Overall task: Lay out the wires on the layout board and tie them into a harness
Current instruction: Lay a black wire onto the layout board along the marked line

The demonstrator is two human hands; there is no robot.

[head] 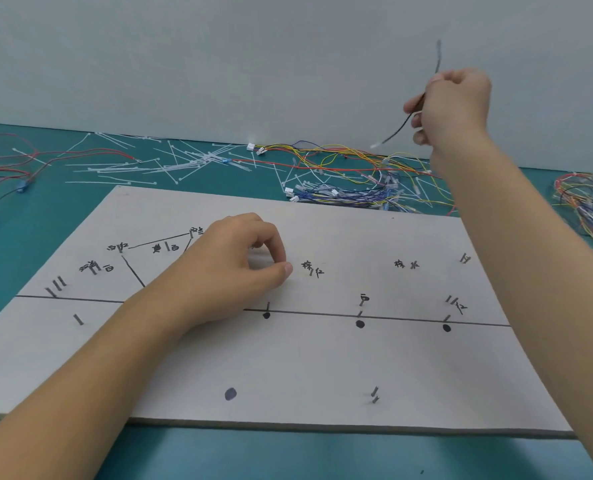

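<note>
A thin black wire (397,128) passes through the raised right hand (451,105), one end curving above it, the pale-tipped end slanting down to its left. The grey layout board (288,358), with drawn lines, dots and nails, lies flat under the left hand (232,271), and tangled coloured wires (350,168) lie beyond that hand

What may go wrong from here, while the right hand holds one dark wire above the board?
The right hand grips the dark wire near its middle, both ends free; a loose end may snag on a nail when lowered.
The left hand covers some labels on the layout board, so the wire might follow a wrong route.
The right forearm above the tangled wires could drag them.
</note>
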